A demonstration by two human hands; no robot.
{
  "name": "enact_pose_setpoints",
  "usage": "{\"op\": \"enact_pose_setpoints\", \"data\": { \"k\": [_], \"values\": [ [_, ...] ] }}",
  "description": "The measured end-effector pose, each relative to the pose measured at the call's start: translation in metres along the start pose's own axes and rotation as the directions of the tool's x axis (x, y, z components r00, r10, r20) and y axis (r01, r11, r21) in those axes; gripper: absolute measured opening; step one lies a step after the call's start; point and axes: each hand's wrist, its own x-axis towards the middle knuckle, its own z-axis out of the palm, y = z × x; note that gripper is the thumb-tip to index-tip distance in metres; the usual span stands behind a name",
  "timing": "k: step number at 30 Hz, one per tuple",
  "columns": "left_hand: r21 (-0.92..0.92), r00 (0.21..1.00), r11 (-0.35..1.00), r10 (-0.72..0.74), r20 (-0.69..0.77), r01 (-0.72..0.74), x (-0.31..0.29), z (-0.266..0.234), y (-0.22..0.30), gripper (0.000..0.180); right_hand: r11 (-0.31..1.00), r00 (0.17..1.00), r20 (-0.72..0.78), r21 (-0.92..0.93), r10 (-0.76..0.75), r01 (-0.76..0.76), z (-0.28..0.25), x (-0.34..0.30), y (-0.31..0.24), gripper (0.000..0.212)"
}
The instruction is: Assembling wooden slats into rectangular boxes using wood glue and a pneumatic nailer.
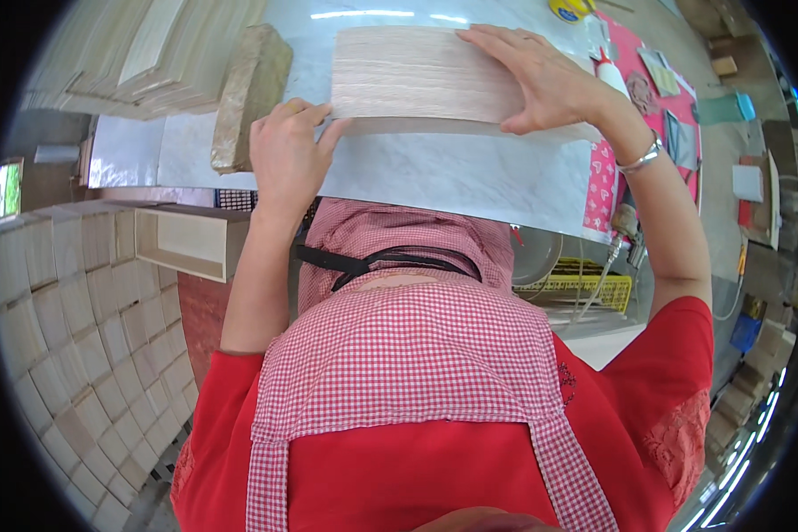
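A pale, grained rectangular wooden board (426, 73) lies over the marble-patterned table. My left hand (294, 149) is at its near left corner, thumb and fingertips closed on the edge. Across the right end reaches my right hand (541, 78), its fingers on the far edge and its thumb on the near edge. Whether the piece is a single board or the face of a box, I cannot tell. Just left of my left hand stands a long block wrapped in brown tape (255, 93).
Stacks of thin wooden panels (151, 53) fill the far left. Many pale wooden boxes (80, 319) are piled at lower left, with one open box (186, 241) nearest. A pink cloth (628, 53) with a white glue bottle (610, 73) covers the table's right end; a yellow crate (594, 288) sits below.
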Motion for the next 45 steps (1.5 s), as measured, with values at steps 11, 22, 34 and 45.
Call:
{"op": "enact_pose_setpoints", "data": {
  "k": [11, 22, 34, 45],
  "values": [
    [0.098, 0.995, 0.994, -0.054, 0.082, 0.046, 0.005, -0.009, 0.01, 0.027, 0.999, 0.999, 0.023, -0.029, 0.028, -0.028, 0.01, 0.003, 0.004, 0.111],
    [0.094, 0.99, 0.993, -0.083, 0.112, 0.073, 0.007, -0.011, 0.01, 0.028, 0.99, 0.994, 0.06, -0.112, 0.095, -0.088, 0.015, 0.001, 0.002, 0.114],
    [0.004, 0.992, 0.998, -0.066, 0.109, 0.066, 0.009, -0.009, 0.005, 0.026, 0.84, 0.702, -0.463, 0.255, 0.541, -0.479, 0.018, -0.135, 0.013, 0.017],
    [-0.078, 0.977, 0.986, -0.136, 0.165, 0.151, 0.011, -0.011, 0.0, 0.029, 0.717, 0.644, -0.328, 0.426, 0.691, -0.552, 0.04, -0.151, 0.0, 0.016]
  ]
}}
